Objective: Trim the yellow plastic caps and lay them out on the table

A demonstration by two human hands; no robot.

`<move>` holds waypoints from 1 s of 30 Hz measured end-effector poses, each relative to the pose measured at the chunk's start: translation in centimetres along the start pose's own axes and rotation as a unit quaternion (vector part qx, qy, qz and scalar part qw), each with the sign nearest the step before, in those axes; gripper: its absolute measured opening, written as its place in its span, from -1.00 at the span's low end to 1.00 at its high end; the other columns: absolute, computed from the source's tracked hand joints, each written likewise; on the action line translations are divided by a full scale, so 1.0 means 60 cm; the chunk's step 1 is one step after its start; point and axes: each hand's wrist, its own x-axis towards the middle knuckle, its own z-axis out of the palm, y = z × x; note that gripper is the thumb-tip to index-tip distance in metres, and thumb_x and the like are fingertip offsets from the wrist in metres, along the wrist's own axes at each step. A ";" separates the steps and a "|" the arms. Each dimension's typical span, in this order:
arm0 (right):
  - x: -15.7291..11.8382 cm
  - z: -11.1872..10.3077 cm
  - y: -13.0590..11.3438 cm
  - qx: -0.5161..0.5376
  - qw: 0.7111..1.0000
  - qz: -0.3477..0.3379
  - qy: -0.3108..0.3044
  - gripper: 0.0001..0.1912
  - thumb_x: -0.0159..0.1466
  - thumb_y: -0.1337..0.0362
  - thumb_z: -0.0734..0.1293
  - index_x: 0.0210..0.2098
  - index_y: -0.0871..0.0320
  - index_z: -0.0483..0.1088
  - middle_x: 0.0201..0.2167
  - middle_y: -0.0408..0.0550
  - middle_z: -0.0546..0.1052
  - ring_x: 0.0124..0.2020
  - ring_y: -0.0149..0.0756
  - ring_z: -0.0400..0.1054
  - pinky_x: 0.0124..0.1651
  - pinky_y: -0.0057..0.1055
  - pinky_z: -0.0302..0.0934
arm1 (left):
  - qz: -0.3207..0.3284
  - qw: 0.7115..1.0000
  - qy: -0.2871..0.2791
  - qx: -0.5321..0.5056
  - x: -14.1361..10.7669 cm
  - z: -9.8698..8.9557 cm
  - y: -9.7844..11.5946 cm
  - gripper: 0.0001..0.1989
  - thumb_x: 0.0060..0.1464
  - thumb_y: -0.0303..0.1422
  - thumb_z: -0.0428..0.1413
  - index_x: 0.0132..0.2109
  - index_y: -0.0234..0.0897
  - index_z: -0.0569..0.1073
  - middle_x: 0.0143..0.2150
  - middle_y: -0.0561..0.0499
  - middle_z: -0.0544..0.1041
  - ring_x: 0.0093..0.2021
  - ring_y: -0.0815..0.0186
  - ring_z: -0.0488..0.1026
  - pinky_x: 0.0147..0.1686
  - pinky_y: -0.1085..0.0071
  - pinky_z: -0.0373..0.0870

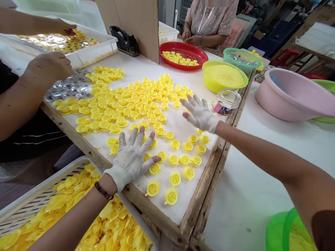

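Many small yellow plastic cups, shaped like tiny teacups on saucers, stand over the white tabletop. My left hand, in a white glove with bare fingertips, is spread palm down over the cups at the near left edge. It covers some of them, and whether it touches them I cannot tell. My right hand, gloved the same way, is stretched out with fingers apart at the right side of the group, near a clear jar. Neither hand holds anything. Looser cups with yellow bits inside sit between and below my hands.
A wooden rim edges the table. A basket of yellow pieces stands below left. A yellow bowl of powder, a red tray and a pink basin lie beyond. A co-worker's hand is at left; another person is opposite.
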 end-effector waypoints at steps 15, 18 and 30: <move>-0.085 0.057 -0.024 -0.013 0.998 0.003 -0.059 -0.21 0.45 -0.25 0.02 0.55 -0.05 -0.04 0.58 0.19 -0.15 0.57 0.31 -0.29 0.44 0.38 -0.28 | 0.059 0.998 0.013 -0.033 0.064 0.004 0.019 -0.22 0.32 0.12 0.03 0.49 -0.24 0.23 0.54 -0.40 0.05 0.52 -0.32 -0.03 0.40 -0.35 -0.13; -0.058 0.057 -0.010 -0.016 0.998 0.009 -0.056 -0.22 0.46 -0.24 0.02 0.55 -0.09 -0.07 0.59 0.14 -0.15 0.57 0.28 -0.29 0.45 0.39 -0.31 | 0.052 0.998 0.013 -0.036 0.084 0.004 0.033 -0.22 0.32 0.11 0.03 0.49 -0.23 0.23 0.54 -0.40 0.04 0.52 -0.33 -0.03 0.39 -0.37 -0.12; 0.044 0.051 0.033 -0.004 0.997 0.044 -0.059 -0.24 0.46 -0.21 -0.02 0.55 -0.12 -0.09 0.60 -0.01 -0.18 0.57 0.24 -0.27 0.46 0.39 -0.37 | 0.017 0.997 0.011 -0.077 0.159 0.010 0.088 -0.25 0.37 0.12 -0.10 0.51 -0.17 0.17 0.56 -0.36 0.02 0.54 -0.30 -0.07 0.35 -0.45 -0.20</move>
